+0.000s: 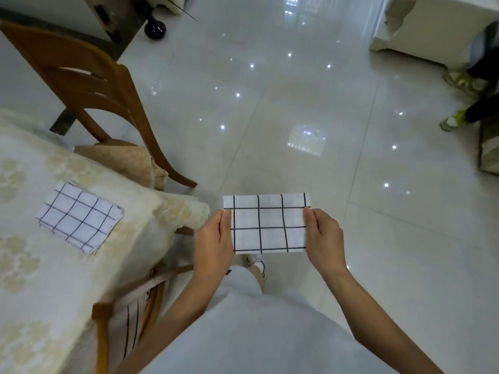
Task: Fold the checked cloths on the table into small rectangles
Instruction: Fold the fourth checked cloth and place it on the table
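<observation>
Pinching opposite edges of the folded checked cloth [268,225], left hand [213,238] and right hand [324,238], thumbs uppermost.

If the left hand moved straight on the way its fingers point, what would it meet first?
Probably nothing: the left hand, pinching the folded cloth, points forward over bare floor. The chair leg lies to its left, though depth is unclear.

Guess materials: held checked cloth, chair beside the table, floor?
The held checked cloth: thin woven fabric, probably cotton, matte; crisp folded edges. The chair: wood, amber varnish, slight sheen. The floor: polished tile, likely ceramic; mirrors ceiling lights, grout lines show.
</observation>
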A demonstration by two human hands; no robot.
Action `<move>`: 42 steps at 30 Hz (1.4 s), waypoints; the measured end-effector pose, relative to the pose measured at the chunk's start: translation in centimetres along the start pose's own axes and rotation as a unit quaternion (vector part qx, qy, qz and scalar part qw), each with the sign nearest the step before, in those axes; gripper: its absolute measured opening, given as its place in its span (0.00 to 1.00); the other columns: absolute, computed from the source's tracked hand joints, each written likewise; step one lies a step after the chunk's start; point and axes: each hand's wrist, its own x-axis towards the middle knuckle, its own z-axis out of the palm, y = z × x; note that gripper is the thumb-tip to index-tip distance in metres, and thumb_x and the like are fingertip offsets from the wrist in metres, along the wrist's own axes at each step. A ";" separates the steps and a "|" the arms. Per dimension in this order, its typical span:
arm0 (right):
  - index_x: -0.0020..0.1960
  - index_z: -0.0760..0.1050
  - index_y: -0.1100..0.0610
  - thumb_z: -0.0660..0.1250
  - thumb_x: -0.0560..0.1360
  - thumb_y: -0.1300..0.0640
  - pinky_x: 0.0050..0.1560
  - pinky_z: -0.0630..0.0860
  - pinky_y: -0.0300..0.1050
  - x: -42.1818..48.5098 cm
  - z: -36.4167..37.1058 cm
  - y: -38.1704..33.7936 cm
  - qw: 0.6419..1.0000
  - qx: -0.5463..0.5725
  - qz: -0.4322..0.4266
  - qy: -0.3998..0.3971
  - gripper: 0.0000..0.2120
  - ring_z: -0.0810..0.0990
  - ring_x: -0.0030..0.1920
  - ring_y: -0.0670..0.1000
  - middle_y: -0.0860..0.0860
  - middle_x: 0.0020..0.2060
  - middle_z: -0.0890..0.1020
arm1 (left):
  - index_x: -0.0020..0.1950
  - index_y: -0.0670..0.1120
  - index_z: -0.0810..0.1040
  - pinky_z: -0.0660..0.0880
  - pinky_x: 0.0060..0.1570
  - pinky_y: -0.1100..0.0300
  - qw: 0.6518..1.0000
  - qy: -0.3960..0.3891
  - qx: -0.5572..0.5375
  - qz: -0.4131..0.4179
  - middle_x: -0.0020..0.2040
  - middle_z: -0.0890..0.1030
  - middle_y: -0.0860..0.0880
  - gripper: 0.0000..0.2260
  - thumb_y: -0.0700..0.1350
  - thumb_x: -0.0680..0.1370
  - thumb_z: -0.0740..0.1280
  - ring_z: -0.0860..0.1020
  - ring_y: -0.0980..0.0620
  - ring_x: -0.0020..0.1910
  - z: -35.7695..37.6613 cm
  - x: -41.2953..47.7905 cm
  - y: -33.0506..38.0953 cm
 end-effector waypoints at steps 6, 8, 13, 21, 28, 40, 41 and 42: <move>0.33 0.63 0.56 0.57 0.85 0.52 0.28 0.61 0.37 9.0 2.4 -5.2 1.000 0.002 -0.011 -0.018 0.21 0.64 0.28 0.44 0.48 0.27 0.65 | 0.46 0.44 0.76 0.71 0.28 0.70 0.999 0.029 -0.008 -0.030 0.35 0.78 0.54 0.14 0.49 0.84 0.56 0.78 0.60 0.33 -1.0 9.3 1.8; 0.33 0.63 0.56 0.57 0.85 0.52 0.28 0.62 0.37 10.9 3.1 -6.5 1.000 0.004 -0.014 -0.024 0.21 0.64 0.28 0.44 0.47 0.27 0.65 | 0.42 0.44 0.74 0.68 0.27 0.71 0.998 0.037 -0.024 -0.033 0.31 0.75 0.57 0.14 0.47 0.84 0.57 0.76 0.62 0.30 -1.4 11.2 2.1; 0.34 0.66 0.57 0.57 0.84 0.53 0.29 0.63 0.35 15.8 5.6 -9.8 0.998 -0.009 -0.032 -0.062 0.21 0.67 0.28 0.43 0.48 0.27 0.68 | 0.40 0.43 0.73 0.68 0.26 0.64 0.995 0.077 -0.038 -0.047 0.30 0.75 0.52 0.16 0.48 0.84 0.57 0.74 0.55 0.29 -2.5 15.7 1.6; 0.36 0.68 0.60 0.56 0.84 0.51 0.30 0.63 0.36 24.1 11.2 -15.7 0.983 -0.053 -0.098 -0.147 0.21 0.67 0.29 0.44 0.48 0.28 0.70 | 0.37 0.50 0.71 0.67 0.26 0.69 0.975 0.177 -0.051 -0.123 0.29 0.73 0.55 0.16 0.45 0.85 0.58 0.74 0.61 0.29 -4.9 22.4 1.3; 0.34 0.66 0.55 0.56 0.84 0.52 0.31 0.65 0.34 32.8 17.4 -22.7 0.945 -0.096 -0.169 -0.264 0.20 0.70 0.30 0.42 0.46 0.28 0.70 | 0.38 0.42 0.72 0.73 0.33 0.43 0.935 0.307 -0.035 -0.173 0.31 0.76 0.47 0.19 0.51 0.83 0.56 0.75 0.45 0.33 -6.8 29.2 0.7; 0.34 0.65 0.54 0.57 0.84 0.54 0.30 0.64 0.36 40.3 27.0 -35.9 0.824 -0.110 -0.344 -0.437 0.20 0.66 0.29 0.45 0.47 0.27 0.68 | 0.41 0.44 0.75 0.75 0.37 0.45 0.808 0.494 -0.062 -0.317 0.34 0.78 0.47 0.21 0.56 0.82 0.52 0.77 0.48 0.35 -10.3 36.2 2.8; 0.34 0.67 0.53 0.57 0.84 0.54 0.30 0.65 0.36 40.0 27.8 -36.6 0.810 -0.109 -0.357 -0.452 0.19 0.68 0.30 0.46 0.48 0.27 0.70 | 0.41 0.44 0.74 0.74 0.36 0.47 0.792 0.510 -0.062 -0.330 0.34 0.78 0.48 0.20 0.55 0.83 0.53 0.76 0.49 0.35 -10.6 36.1 2.8; 0.36 0.69 0.54 0.57 0.84 0.53 0.31 0.66 0.38 39.7 28.6 -37.1 0.796 -0.110 -0.368 -0.468 0.18 0.70 0.31 0.48 0.49 0.28 0.72 | 0.41 0.44 0.74 0.74 0.36 0.49 0.776 0.525 -0.063 -0.343 0.34 0.78 0.48 0.19 0.53 0.83 0.54 0.76 0.51 0.34 -10.8 35.9 2.7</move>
